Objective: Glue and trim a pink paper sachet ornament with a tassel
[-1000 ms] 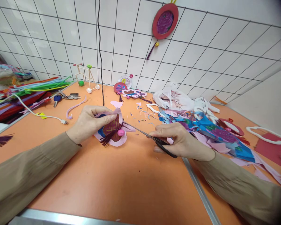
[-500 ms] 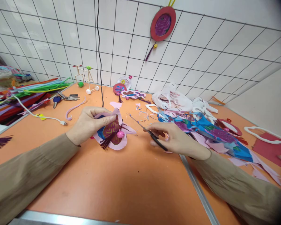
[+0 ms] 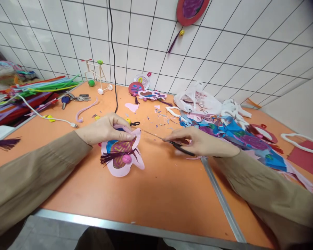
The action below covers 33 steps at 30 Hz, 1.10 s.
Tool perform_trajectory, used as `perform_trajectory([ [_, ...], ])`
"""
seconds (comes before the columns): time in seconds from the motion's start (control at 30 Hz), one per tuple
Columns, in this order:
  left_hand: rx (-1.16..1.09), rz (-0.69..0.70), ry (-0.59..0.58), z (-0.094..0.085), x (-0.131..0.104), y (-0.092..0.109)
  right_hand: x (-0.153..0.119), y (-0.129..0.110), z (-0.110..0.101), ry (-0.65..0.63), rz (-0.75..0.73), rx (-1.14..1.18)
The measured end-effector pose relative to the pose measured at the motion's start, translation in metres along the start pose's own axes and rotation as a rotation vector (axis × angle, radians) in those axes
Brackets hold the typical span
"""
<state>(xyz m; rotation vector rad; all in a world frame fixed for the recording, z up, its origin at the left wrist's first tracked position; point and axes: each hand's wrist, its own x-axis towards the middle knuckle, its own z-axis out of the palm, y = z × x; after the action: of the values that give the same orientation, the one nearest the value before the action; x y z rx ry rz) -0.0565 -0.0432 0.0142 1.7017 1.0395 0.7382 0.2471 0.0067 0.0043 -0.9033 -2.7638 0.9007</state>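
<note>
My left hand pinches the top edge of a pink-rimmed paper ornament between thumb and fingers. The ornament has a patterned brown and blue centre, a dark purple tassel and a pink bell. In my right hand are black-handled scissors, gripped by the handles. Their thin blades point left, towards the ornament's upper edge, and look nearly closed. Whether the tips touch the paper I cannot tell. Behind the left hand a yellow bead and a black loop show.
Paper scraps and blue floral cloth cover the right side, with a white plastic bag behind. At the left lie pipe cleaners, keys and a white cable. Finished ornaments and a small stick tricycle stand near the tiled wall.
The view has tipped downward, showing the table's front edge. My left hand has turned the ornament, and the scissors' blades have closed and lie nearer to it.
</note>
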Motion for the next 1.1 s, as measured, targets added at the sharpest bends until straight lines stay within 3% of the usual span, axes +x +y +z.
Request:
perform_trajectory([
  [0.13,0.042,0.001,-0.061,-0.001,0.000,-0.001,0.005,-0.013,0.015,0.037,0.132,-0.337],
  [0.33,0.138,-0.008,-0.159,0.001,0.006,0.012,0.006,-0.033,0.020,0.025,0.064,-0.535],
  [0.4,0.178,0.005,-0.186,0.002,0.011,0.019,0.008,-0.033,0.021,0.025,0.145,-0.433],
  [0.5,0.215,0.048,-0.200,0.005,0.019,0.032,0.012,-0.028,0.019,-0.035,0.203,-0.087],
  [0.57,0.246,0.099,-0.192,0.008,0.024,0.042,0.013,-0.025,0.016,-0.090,0.167,0.168],
  [0.7,0.316,0.181,-0.208,0.013,0.032,0.059,0.010,-0.034,0.017,0.111,0.040,0.583],
  [0.8,0.353,0.192,-0.234,0.016,0.035,0.064,0.011,-0.048,0.028,0.061,-0.045,0.834],
  [0.93,0.436,0.172,-0.238,0.017,0.036,0.063,0.015,-0.057,0.040,0.119,0.005,0.932],
  [1.1,0.493,0.174,-0.237,0.019,0.040,0.058,0.018,-0.054,0.043,0.163,0.031,0.865],
])
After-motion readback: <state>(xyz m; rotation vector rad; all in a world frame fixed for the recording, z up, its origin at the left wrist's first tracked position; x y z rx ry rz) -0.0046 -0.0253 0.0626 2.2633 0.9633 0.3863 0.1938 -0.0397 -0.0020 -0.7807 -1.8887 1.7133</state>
